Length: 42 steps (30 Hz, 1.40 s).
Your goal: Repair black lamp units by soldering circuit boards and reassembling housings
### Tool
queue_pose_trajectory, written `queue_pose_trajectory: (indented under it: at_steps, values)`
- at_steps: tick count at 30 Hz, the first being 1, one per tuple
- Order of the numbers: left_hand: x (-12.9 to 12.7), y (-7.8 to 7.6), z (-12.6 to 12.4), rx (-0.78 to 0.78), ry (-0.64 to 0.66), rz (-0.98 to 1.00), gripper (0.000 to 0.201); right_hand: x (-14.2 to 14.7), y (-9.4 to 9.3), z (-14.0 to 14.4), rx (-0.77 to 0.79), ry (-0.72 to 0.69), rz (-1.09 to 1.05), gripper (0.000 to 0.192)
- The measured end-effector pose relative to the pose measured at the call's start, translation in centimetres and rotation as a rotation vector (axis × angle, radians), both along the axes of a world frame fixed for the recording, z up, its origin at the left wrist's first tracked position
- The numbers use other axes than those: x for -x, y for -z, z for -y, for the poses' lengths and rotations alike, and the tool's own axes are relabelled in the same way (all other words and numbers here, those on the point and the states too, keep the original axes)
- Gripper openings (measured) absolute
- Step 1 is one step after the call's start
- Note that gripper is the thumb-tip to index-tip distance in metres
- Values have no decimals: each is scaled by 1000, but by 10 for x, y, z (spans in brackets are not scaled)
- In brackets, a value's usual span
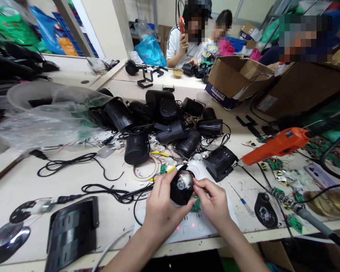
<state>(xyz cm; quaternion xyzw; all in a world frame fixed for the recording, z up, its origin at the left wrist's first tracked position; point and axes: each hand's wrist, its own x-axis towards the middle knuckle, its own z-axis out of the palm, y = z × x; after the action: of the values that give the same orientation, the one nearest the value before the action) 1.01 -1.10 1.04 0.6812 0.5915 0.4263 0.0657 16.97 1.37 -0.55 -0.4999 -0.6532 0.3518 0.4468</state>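
Fingers (170, 183) grip black housing (181, 187) — both hands.

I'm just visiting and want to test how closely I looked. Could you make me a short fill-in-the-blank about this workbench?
1. Both hands, the left hand and right hand, hold a round ____ housing.
2. The power screwdriver hanging at the right is ____.
3. The small circuit board under the right hand's fingers is ____.

Missing words: black; orange; green

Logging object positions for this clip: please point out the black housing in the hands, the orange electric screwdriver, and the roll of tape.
black housing (178, 192), head view, dark left side wall.
orange electric screwdriver (277, 145), head view, middle of orange body.
roll of tape (138, 175), head view, left rim.
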Motion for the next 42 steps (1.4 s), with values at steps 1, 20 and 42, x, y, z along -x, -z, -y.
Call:
queue_pose_trajectory:
  at_steps: [1,20,42]
  values:
    - [-1,0,0,2,-1,13,68,0,0,1,-14,4,13,15]
    - [-5,13,-33,307,199,90,69,-19,1,-4,-272,-4,321,32]
    - [12,8,-38,463,307,179,71,7,0,19,-63,251,682,33]
